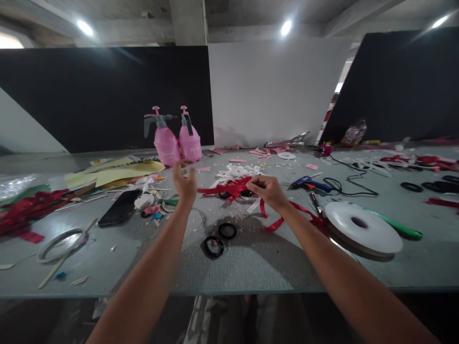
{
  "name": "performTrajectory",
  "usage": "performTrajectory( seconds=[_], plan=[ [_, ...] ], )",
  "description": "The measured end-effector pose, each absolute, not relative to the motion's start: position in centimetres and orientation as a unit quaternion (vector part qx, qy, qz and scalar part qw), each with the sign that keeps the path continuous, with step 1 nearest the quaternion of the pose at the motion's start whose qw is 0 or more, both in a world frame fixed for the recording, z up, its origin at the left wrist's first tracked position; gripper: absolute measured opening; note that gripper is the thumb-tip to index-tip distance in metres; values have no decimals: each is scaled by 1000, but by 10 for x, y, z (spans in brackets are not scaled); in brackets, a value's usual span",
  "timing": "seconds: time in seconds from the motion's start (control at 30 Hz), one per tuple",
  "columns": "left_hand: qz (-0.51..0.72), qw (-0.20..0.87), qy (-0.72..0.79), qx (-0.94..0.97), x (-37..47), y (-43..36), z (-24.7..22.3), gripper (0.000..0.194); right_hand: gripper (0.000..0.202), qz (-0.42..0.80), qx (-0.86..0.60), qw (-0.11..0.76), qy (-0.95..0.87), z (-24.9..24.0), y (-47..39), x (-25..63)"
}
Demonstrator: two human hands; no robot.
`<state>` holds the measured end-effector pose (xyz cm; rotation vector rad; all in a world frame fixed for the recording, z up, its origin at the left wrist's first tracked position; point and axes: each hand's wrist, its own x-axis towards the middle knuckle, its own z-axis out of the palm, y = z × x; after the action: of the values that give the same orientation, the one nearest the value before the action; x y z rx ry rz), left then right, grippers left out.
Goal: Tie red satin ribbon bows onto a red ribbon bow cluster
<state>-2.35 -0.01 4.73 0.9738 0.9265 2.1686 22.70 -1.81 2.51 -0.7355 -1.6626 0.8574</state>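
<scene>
My right hand [268, 190] is closed in a pinch at the edge of a tangle of red ribbon [234, 188]. A loose length of the ribbon hangs below that hand and runs under my forearm towards a white spool [339, 222]. My left hand [185, 184] is raised to the left of the ribbon, its fingers apart and nothing seen in them. Behind the ribbon lies a heap of white strips [240, 171]. Two black rings [227, 231] rest on the table between my forearms.
Two pink spray bottles [168, 145] stand at the back. To the right lie a blue glue gun [310, 183] with its cord and several black rings [411, 187]. A phone [120, 208], a grey ring [62, 245] and red ribbon are on the left. Scraps litter the table [258, 272].
</scene>
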Motion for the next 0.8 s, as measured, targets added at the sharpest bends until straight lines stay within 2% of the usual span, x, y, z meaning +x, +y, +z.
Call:
performTrajectory(
  seconds=[0.13, 0.23, 0.3, 0.4, 0.53, 0.67, 0.8],
  plan=[
    [569, 437, 329, 615, 17, -17, 42, 11, 19, 320, -313, 500, -741, 24, -22, 222],
    [459, 458, 351, 676, 39, -27, 35, 26, 16, 304, -304, 497, -754, 25, -22, 223],
    [456, 473, 365, 660, 43, -30, 33, 33, 15, 284, -301, 504, -758, 26, -22, 224],
    [514, 509, 359, 590, 37, -28, 34, 38, 14, 241, -311, 523, -756, 29, -22, 227],
    [586, 542, 351, 490, 26, -25, 37, 38, 7, 191, -324, 582, -721, 33, -22, 231],
    [585, 559, 360, 465, 21, -25, 40, 32, 2, 151, -332, 637, -679, 34, -21, 232],
    [569, 575, 343, 478, 20, -26, 41, 36, 4, 145, -349, 704, -601, 30, -15, 235]
  ],
)
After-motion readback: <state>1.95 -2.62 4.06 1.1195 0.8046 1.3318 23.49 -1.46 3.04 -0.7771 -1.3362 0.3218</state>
